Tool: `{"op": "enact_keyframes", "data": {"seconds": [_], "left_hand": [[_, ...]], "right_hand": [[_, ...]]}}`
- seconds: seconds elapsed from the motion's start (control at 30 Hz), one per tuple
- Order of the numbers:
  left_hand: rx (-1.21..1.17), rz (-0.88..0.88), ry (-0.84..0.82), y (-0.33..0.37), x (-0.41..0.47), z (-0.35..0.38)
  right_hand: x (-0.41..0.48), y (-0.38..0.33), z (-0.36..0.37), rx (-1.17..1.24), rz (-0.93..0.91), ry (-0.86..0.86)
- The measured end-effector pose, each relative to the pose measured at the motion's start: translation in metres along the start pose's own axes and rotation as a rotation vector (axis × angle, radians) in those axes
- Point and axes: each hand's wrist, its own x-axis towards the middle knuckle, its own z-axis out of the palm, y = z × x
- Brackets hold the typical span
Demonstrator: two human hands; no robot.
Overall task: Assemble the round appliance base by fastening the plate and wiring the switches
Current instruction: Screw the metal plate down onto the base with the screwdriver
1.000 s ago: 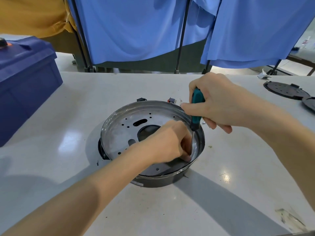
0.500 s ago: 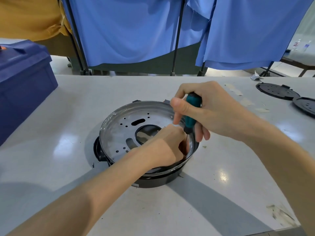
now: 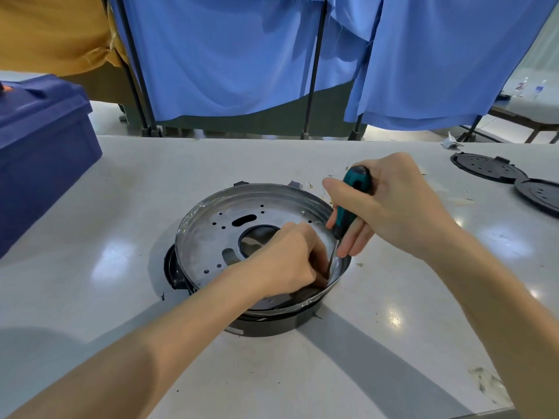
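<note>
A round black plastic appliance base (image 3: 266,326) sits near the middle of the pale grey desk (image 3: 121,297), with a shiny perforated metal plate (image 3: 211,234) lying in it like a shallow dish. The left hand (image 3: 290,261) reaches inside the plate at its near right rim. Its fingers are curled tightly down around the tool's tip, and I cannot tell what they pinch, if anything. The right hand (image 3: 393,204) grips a screwdriver with a green and black handle (image 3: 351,195), thumb laid along the handle, shaft slanting down into the plate beside the left fingers. A dark blue plastic box (image 3: 39,164) stands at the desk's left edge. Two flat black round discs (image 3: 484,169) lie by the far right corner.
</note>
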Motion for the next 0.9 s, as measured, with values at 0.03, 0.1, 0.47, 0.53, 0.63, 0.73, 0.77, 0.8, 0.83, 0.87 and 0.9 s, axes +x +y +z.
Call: {"op": "enact_keyframes", "data": {"seconds": [0.03,0.1,0.47,0.53,0.63,0.73,0.77,0.8,0.83,0.87,0.9], "left_hand": [[-0.013,-0.007,-0.012,0.000,0.001,-0.002],[-0.018,-0.017,-0.039,0.001,0.001,-0.005],[0.056,-0.001,-0.051,0.006,0.004,-0.002],[0.062,-0.025,-0.053,0.007,0.005,-0.001],[0.065,-0.053,-0.052,0.005,0.006,0.001],[0.025,-0.053,-0.046,0.003,0.005,0.001],[0.020,-0.057,-0.040,0.002,0.005,0.000],[0.016,-0.062,-0.032,0.002,0.004,0.000],[0.011,-0.063,-0.023,0.002,0.003,0.000],[0.003,-0.058,-0.015,0.002,0.002,-0.001],[-0.001,-0.049,-0.011,0.001,0.001,-0.001]], "right_hand": [[0.000,0.000,0.005,-0.016,0.006,0.060],[-0.001,0.000,0.014,-0.070,0.014,0.198],[-0.007,0.006,0.015,0.007,-0.052,0.138],[-0.006,0.003,0.003,-0.054,-0.097,-0.016],[-0.003,-0.003,-0.014,-0.153,-0.128,-0.111],[-0.003,-0.007,-0.012,-0.196,-0.158,-0.094],[-0.003,-0.008,-0.009,-0.219,-0.184,-0.062],[-0.003,-0.008,-0.005,-0.257,-0.204,-0.019],[-0.003,-0.008,-0.004,-0.301,-0.208,0.027],[-0.002,-0.006,-0.003,-0.347,-0.191,0.070],[-0.002,-0.005,-0.004,-0.400,-0.164,0.110]]}}
